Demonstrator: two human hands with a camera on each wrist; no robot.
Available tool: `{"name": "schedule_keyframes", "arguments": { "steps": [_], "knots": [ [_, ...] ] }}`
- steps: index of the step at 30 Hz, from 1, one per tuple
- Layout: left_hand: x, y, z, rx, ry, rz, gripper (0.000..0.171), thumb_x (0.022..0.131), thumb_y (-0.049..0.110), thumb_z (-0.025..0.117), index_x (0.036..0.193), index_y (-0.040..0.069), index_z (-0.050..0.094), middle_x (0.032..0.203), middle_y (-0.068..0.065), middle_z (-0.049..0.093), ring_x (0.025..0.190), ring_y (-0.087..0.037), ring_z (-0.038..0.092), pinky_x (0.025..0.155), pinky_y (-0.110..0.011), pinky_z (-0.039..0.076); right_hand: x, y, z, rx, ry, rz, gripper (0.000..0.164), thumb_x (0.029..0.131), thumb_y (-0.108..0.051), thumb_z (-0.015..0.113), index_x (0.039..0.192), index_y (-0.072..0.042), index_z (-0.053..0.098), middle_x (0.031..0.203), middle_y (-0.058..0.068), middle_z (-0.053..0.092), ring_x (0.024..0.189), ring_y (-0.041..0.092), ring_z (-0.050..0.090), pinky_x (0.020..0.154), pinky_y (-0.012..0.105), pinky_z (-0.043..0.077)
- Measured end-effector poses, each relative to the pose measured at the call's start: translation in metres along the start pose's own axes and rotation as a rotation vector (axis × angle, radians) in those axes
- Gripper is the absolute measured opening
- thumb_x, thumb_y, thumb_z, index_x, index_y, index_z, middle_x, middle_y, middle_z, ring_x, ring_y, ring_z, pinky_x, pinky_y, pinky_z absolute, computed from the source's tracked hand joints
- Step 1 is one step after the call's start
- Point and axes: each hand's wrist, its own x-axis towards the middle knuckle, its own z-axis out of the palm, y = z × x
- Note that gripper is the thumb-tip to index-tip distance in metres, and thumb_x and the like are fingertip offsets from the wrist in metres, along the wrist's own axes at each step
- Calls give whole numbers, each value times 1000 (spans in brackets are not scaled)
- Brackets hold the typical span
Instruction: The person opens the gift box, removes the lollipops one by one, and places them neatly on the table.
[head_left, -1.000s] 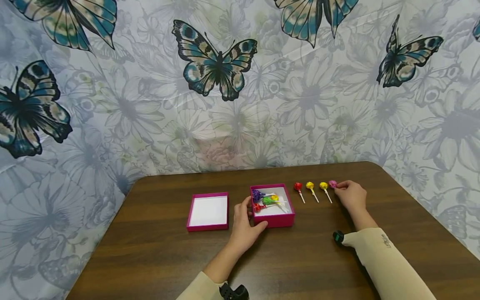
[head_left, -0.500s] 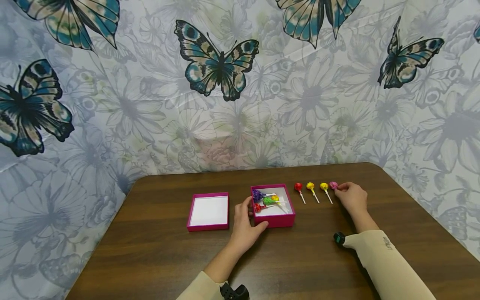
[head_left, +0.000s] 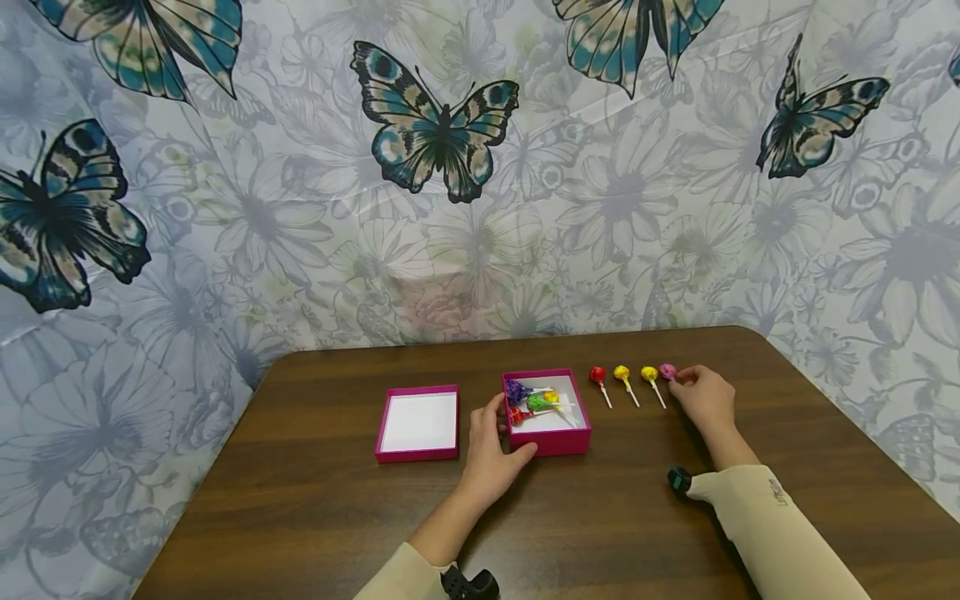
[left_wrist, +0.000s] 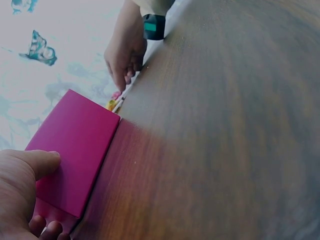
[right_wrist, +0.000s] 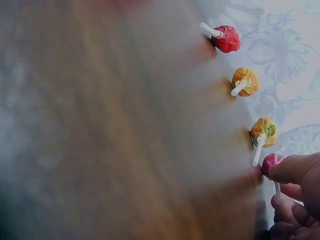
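My left hand (head_left: 487, 454) holds the open pink box (head_left: 551, 442) at its front left corner, thumb on the front wall and fingers along the left side. Inside the box lie several wrapped lollipops, among them a purple one (head_left: 515, 390) and a green one (head_left: 537, 403). My right hand (head_left: 705, 398) pinches a pink lollipop (right_wrist: 269, 164) by its wrapped head, at the right end of a row on the table. To its left lie a red lollipop (head_left: 597, 375) and two yellow lollipops (head_left: 622, 373), sticks toward me.
The box's pink-rimmed lid (head_left: 417, 457) lies left of the box, its white inside facing up. Everything stands on a brown wooden table (head_left: 300, 517). Behind its far edge hangs a butterfly-patterned cloth (head_left: 315, 250).
The hands, the box and the row of lollipops hold almost the same places. Only a very slight shift of the whole head view shows.
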Motion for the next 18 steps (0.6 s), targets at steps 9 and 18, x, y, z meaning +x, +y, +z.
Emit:
{"name": "schedule_keyframes", "arguments": {
  "steps": [9, 18],
  "knots": [
    [-1, -2, 0, 6, 2, -2, 87, 83, 23, 82, 153, 18, 30, 135, -11, 39, 115, -20, 50, 97, -38, 46, -5, -7, -1, 23, 41, -16, 32, 90, -20, 67, 107, 8, 67, 88, 24, 67, 85, 38, 60, 78, 49, 40],
    [0, 1, 0, 7, -2, -2, 87, 83, 22, 82, 153, 16, 30, 135, -12, 39, 114, -20, 50, 96, -38, 47, -11, -31, -4, 53, 123, -83, 23, 91, -17, 65, 100, 3, 71, 87, 19, 63, 84, 33, 56, 76, 45, 38]
  ]
}}
